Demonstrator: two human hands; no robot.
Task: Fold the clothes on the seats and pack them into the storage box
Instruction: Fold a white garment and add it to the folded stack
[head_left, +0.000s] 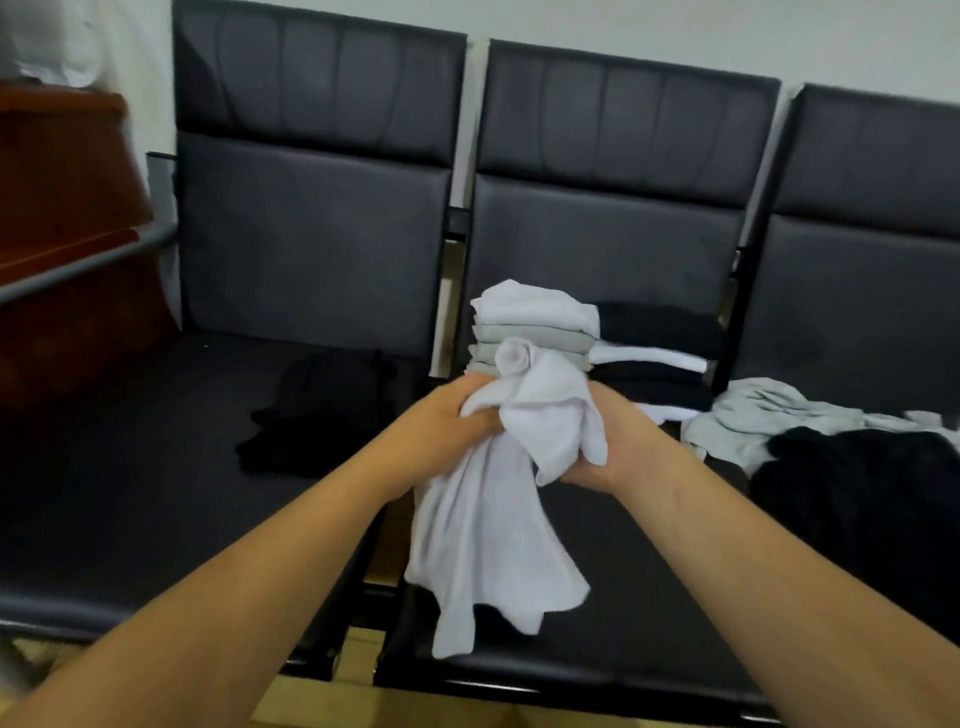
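Two hands meet at the centre of the view, the left hand (449, 423) and right hand (615, 441) each with its grip closed on a bunched white garment (498, 499) that hangs down over the middle seat (597, 613). At twelve o'clock from them sits a folded stack (535, 327). At three o'clock lie loose grey and black clothes (831, 447); at nine o'clock, a black garment (317, 410).

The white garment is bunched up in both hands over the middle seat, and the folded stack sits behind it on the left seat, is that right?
Not quite. In the head view both hands, left hand and right hand, do bunch the white garment over the middle seat, but the folded stack sits on that same middle seat, not the left one.
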